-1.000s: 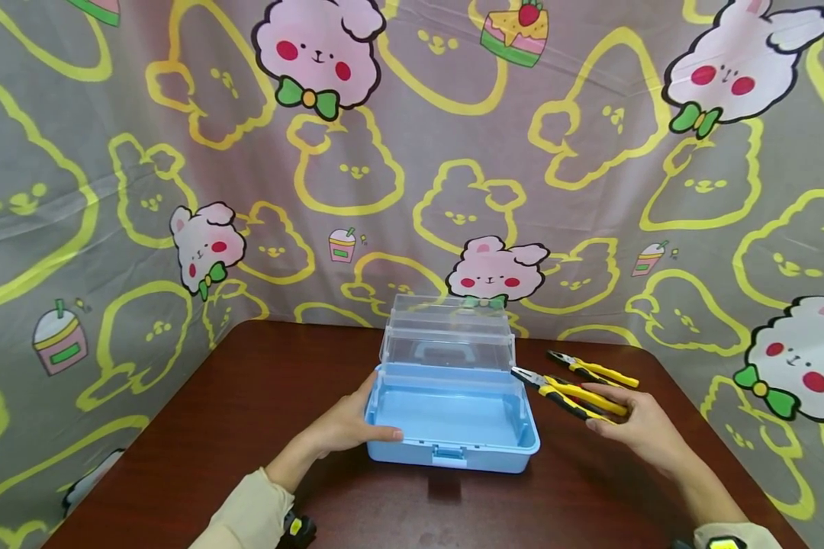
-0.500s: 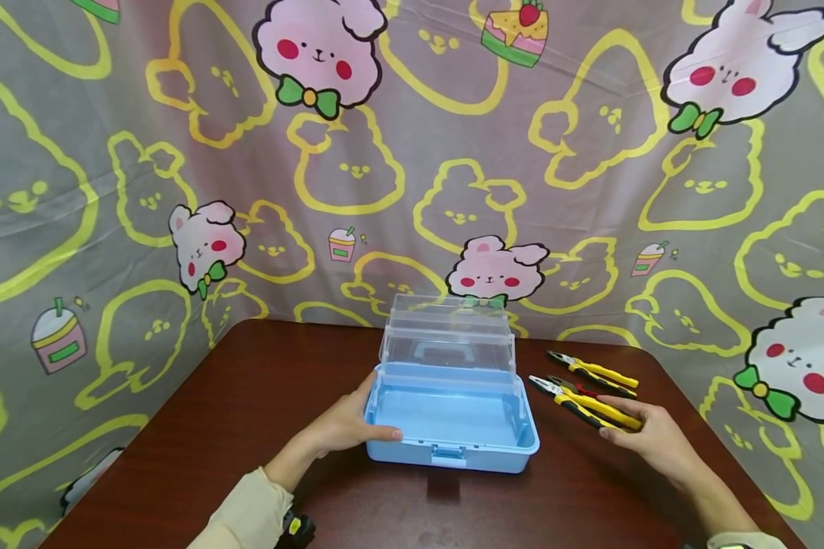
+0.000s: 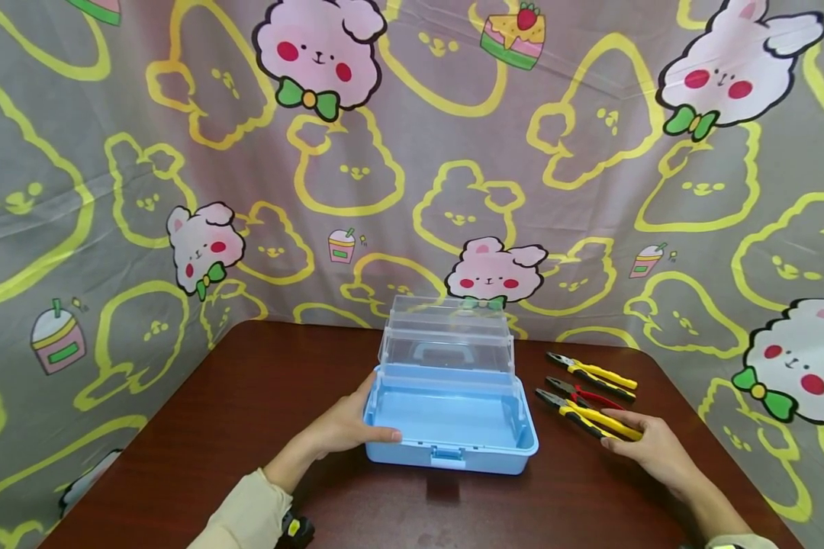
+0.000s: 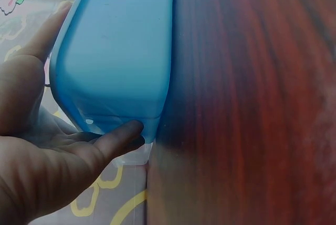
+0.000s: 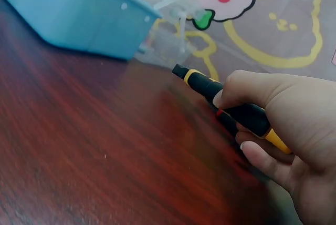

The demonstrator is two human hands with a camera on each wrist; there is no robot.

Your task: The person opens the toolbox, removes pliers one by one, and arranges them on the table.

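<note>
My left hand [image 3: 343,427] grips the left end of a light blue toolbox [image 3: 453,456], thumb over the rim; the left wrist view shows the fingers along its outer wall [image 4: 118,51]. The box's clear lid [image 3: 446,343] stands raised at the back. To its right, my right hand [image 3: 659,450] holds yellow-and-black pliers [image 3: 590,418] by the handles, nose toward the box. In the right wrist view the thumb and fingers close around the dark grip [image 5: 202,84]. Whether these pliers touch the table I cannot tell. Red-handled pliers [image 3: 590,395] lie just behind them.
Another pair of yellow-and-black pliers [image 3: 597,374] lies farther back on the dark wooden table [image 3: 261,381]. A patterned curtain [image 3: 357,191] hangs behind the table and along its sides.
My right hand has moved the yellow-and-black pliers rightward and nearer to me, away from the box's corner. The red-handled pliers behind them now show more fully. My left hand stays on the box.
</note>
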